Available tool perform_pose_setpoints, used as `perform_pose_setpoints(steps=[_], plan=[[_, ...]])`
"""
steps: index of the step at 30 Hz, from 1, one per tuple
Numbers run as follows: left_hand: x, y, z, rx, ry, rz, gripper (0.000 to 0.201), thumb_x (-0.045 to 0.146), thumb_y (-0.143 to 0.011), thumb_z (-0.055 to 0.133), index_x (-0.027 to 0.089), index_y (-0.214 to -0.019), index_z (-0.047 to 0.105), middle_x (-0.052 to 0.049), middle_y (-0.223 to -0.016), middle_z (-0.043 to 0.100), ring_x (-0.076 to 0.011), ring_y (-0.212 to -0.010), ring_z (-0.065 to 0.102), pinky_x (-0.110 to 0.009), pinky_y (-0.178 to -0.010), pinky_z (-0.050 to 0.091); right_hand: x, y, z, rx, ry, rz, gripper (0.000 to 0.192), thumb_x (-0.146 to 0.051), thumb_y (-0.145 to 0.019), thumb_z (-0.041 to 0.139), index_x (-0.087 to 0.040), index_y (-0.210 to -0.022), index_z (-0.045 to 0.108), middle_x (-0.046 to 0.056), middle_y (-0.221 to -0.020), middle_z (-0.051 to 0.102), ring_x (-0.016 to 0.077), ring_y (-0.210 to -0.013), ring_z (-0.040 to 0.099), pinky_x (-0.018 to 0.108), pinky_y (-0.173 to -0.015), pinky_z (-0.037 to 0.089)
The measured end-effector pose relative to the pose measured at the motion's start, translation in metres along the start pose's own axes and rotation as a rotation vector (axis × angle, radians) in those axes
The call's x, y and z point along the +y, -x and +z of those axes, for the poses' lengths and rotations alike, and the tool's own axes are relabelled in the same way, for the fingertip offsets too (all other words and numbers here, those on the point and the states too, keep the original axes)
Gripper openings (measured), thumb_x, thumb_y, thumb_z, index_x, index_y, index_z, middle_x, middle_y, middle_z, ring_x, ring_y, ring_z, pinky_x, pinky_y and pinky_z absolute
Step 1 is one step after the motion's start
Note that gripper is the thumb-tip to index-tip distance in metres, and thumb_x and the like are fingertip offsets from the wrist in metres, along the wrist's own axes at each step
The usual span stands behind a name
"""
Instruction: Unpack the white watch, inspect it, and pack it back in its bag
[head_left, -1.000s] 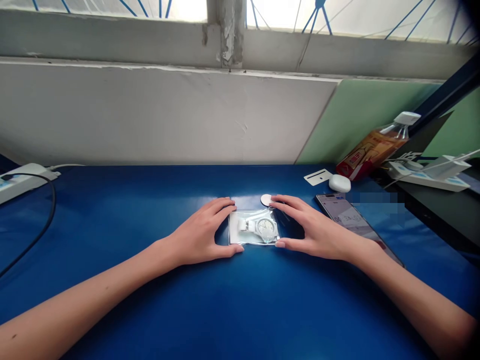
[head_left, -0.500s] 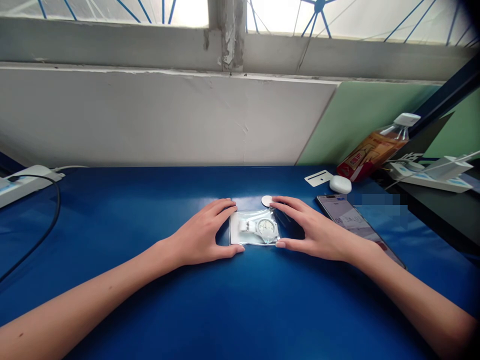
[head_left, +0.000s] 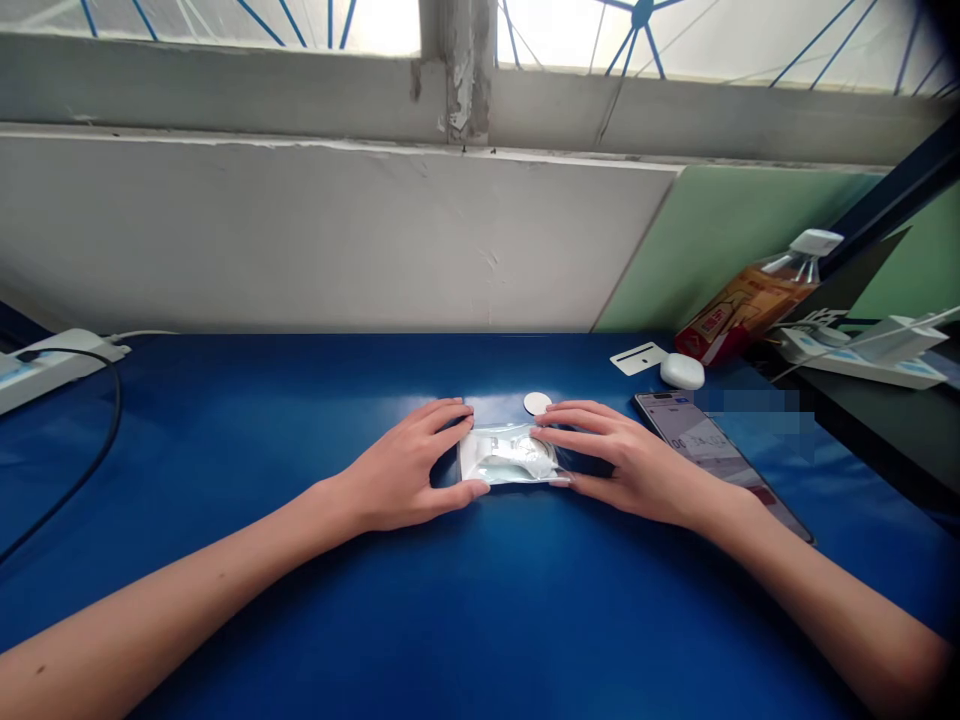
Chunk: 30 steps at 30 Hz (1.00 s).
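A white wristwatch lies inside a clear plastic bag (head_left: pixel 502 458) on the blue table. Glare on the plastic hides much of the dial. My left hand (head_left: pixel 409 465) holds the bag's left end, with the fingertips at the far corner and the thumb at the near corner. At the right end, my right hand (head_left: pixel 622 455) grips the bag, its thumb at the near corner and its fingers over the far side. Just behind the bag, a small white disc (head_left: pixel 537 403) lies close to my right fingertips.
To the right are a phone (head_left: pixel 712 450), a white earbud case (head_left: pixel 682 371), a white card (head_left: pixel 638 358) and a leaning drink bottle (head_left: pixel 750 300). Power strips stand at the left (head_left: pixel 56 365) and right (head_left: pixel 862 355) edges. A black cable (head_left: pixel 112 430) curves across the left side.
My right fingers have shifted from beside the disc onto the bag. The bag's surface has tilted or bunched, so the watch dial now shows less clearly. My left hand has barely moved.
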<state>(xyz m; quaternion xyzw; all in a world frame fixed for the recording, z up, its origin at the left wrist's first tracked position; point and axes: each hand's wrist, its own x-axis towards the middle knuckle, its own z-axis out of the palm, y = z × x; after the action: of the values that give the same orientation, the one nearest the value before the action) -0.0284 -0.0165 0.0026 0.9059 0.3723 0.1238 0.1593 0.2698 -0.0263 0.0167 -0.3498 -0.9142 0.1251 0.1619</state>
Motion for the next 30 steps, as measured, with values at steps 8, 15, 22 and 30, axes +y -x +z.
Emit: perform_pose_setpoints(steps=[8,15,22,30], plan=[[-0.001,0.004,0.001,0.144,0.126,0.107,0.064,0.047,-0.091,0.056,0.024,-0.146,0.03,-0.011,-0.14,0.05,-0.0282,-0.13,0.046,-0.044,-0.106,0.041,-0.011,-0.003,-0.001,0.233,-0.285,0.13,0.023,-0.032,-0.092,0.056,-0.025,-0.108,0.071,0.006,-0.106,0.073,0.0247,-0.099,0.067,0.039,-0.085,0.056],[0.001,0.005,0.005,0.22,0.108,0.138,0.075,0.036,-0.085,0.066,0.029,-0.147,0.025,-0.009,-0.138,0.051,-0.0267,-0.126,0.05,-0.042,-0.104,0.044,-0.02,-0.005,0.004,0.236,-0.473,0.346,0.028,-0.041,-0.091,0.056,-0.022,-0.11,0.065,0.006,-0.092,0.073,0.0217,-0.078,0.068,0.035,-0.068,0.059],[0.002,0.0,0.002,0.17,0.12,0.112,0.064,0.037,-0.078,0.07,0.02,-0.133,0.044,-0.011,-0.131,0.055,-0.0278,-0.125,0.049,-0.041,-0.104,0.044,-0.007,0.001,0.004,0.1,-0.02,0.171,0.047,-0.041,-0.092,0.052,-0.022,-0.135,0.048,0.013,-0.137,0.053,0.0298,-0.126,0.049,0.048,-0.101,0.046],[0.001,-0.001,0.003,0.138,0.09,0.048,0.064,0.05,-0.077,0.068,0.02,-0.13,0.048,-0.013,-0.136,0.051,-0.033,-0.131,0.042,-0.048,-0.107,0.04,0.001,0.004,0.001,-0.161,0.043,0.216,0.079,-0.061,-0.084,0.055,-0.027,-0.15,0.029,0.011,-0.157,0.028,0.0375,-0.142,0.025,0.057,-0.108,0.036]])
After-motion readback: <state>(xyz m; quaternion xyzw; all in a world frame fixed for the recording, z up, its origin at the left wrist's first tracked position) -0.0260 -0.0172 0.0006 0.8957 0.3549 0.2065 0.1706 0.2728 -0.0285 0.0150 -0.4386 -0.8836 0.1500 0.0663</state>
